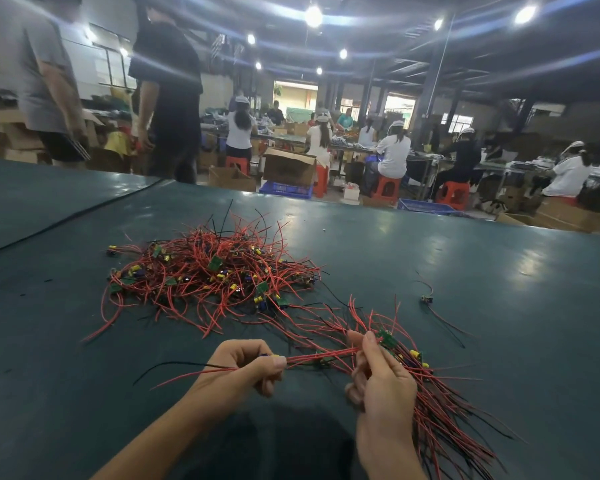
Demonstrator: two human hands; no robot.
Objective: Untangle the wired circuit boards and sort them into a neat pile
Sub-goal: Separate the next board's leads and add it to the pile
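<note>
Near the heap point(208, 271), our left hand point(253, 367) pinches a light board point(275, 356), likely the best hold; our right hand point(383, 382) grips floppy wires point(440, 414).

Around the tangled heap point(208, 275) on the table point(499, 258)
A smaller bundle point(440, 407) lies before it to the right; one lone wired board point(427, 299) lies right of it, apart.
</note>
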